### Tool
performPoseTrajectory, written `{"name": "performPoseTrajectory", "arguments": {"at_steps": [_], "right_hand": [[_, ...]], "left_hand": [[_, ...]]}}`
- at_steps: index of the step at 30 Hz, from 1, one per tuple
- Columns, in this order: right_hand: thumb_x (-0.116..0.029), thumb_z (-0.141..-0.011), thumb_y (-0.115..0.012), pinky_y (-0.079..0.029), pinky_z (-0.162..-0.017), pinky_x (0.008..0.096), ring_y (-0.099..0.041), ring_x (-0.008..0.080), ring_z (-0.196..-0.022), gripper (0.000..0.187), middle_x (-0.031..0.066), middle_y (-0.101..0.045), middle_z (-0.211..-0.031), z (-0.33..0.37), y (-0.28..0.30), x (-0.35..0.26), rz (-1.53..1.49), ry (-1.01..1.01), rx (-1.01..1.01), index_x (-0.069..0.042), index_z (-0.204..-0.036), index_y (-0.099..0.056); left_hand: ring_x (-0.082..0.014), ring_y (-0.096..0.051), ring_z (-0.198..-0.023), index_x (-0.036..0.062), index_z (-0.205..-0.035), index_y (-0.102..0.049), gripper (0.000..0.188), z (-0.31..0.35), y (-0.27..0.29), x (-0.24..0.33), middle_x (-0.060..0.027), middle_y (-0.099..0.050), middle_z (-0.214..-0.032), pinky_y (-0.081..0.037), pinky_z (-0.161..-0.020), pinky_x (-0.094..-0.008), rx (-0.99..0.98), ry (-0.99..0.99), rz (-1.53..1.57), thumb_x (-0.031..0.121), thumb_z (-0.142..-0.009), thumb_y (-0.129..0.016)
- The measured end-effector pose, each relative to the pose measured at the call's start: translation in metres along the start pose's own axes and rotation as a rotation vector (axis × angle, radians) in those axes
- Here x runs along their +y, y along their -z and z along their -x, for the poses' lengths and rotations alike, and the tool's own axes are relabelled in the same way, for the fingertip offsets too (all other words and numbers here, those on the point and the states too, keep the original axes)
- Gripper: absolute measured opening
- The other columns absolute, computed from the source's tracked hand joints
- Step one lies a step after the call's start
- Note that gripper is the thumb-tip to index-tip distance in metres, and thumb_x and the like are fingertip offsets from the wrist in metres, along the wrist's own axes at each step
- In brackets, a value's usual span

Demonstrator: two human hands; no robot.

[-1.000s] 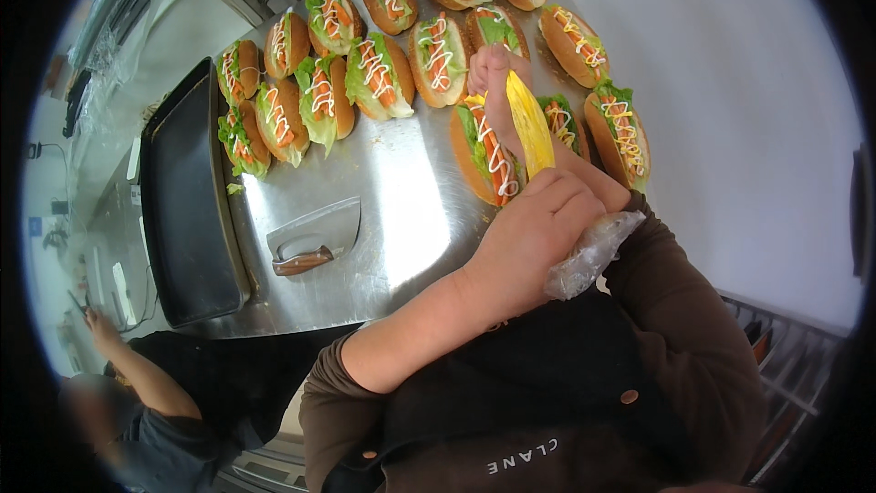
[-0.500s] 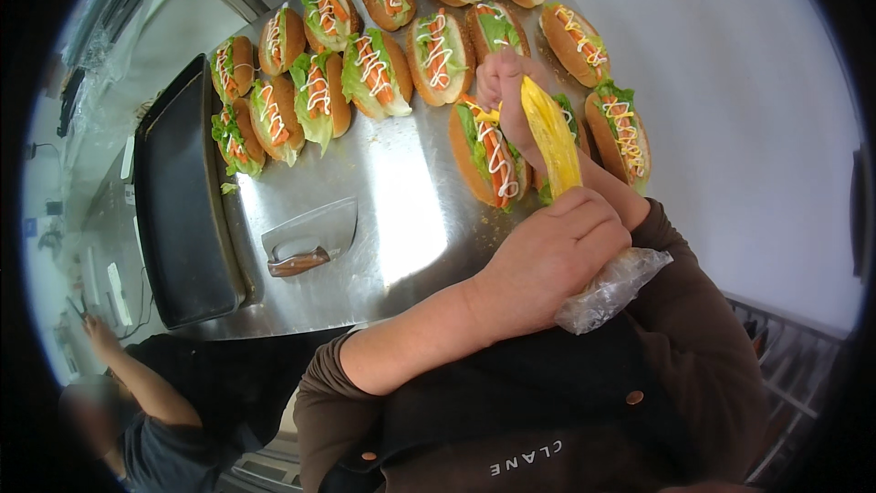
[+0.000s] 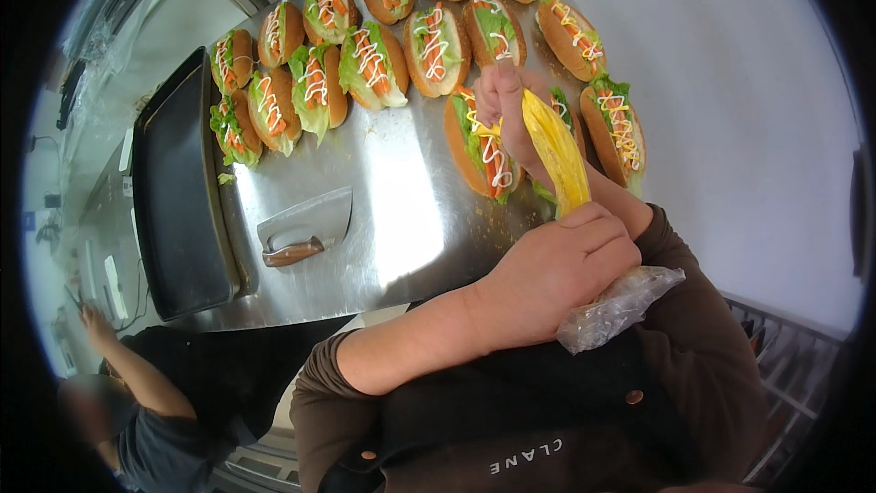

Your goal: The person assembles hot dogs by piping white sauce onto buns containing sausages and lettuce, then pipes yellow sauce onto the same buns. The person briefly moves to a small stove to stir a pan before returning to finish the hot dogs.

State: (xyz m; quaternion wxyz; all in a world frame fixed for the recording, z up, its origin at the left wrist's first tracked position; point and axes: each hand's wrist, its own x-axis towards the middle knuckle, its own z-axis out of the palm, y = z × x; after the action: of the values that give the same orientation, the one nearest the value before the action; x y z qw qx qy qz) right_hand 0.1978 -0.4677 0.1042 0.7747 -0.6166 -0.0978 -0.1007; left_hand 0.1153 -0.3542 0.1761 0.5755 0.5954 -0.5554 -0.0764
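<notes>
Left hand [image 3: 575,265] and right hand [image 3: 505,96] closed on yellow-filled piping bag [image 3: 558,160].
Bag slants near a sauced hot dog [image 3: 493,164], clear plastic end [image 3: 620,309] crumpled; right forearm [image 3: 613,203] partly hides another; outward, shiny metal desk [image 3: 401,183] carries lettuce-lined rolls [image 3: 370,64], wood-handled cleaver [image 3: 315,221], black tray [image 3: 182,192].

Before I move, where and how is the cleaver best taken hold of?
Probably by its brown wooden handle, coming down from the near edge of the steel table. The cleaver lies flat, its handle on the side nearest the person and its broad blade spreading beyond, so that side looks safer.
</notes>
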Motion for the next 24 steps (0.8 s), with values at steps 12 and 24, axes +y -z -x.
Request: {"name": "performPoseTrajectory", "arguments": {"at_steps": [12, 24], "right_hand": [[-0.045, -0.103, -0.037, -0.026, -0.046, 0.0233, -0.03, 0.0053, -0.05, 0.05, -0.0048, -0.033, -0.058, 0.03, 0.004, -0.009, 0.04, 0.036, 0.013, -0.01, -0.067, -0.039], [-0.045, -0.104, -0.035, -0.03, -0.048, 0.0246, -0.031, 0.008, -0.05, 0.052, -0.0027, -0.033, -0.057, 0.052, 0.017, -0.007, -0.065, -0.116, 0.051, -0.011, -0.065, -0.035]], "left_hand": [[-0.0288, -0.055, -0.088, 0.006, -0.092, -0.054, 0.02, 0.001, -0.01, 0.009, -0.0096, -0.054, -0.088, -0.049, -0.072, -0.0382, -0.124, -0.022, 0.08, 0.012, -0.076, -0.063], [-0.0301, -0.056, -0.088, 0.0055, -0.093, -0.054, 0.021, -0.001, -0.007, 0.006, -0.0106, -0.054, -0.088, -0.049, -0.073, -0.0396, -0.16, 0.058, 0.174, 0.014, -0.077, -0.064]]}}
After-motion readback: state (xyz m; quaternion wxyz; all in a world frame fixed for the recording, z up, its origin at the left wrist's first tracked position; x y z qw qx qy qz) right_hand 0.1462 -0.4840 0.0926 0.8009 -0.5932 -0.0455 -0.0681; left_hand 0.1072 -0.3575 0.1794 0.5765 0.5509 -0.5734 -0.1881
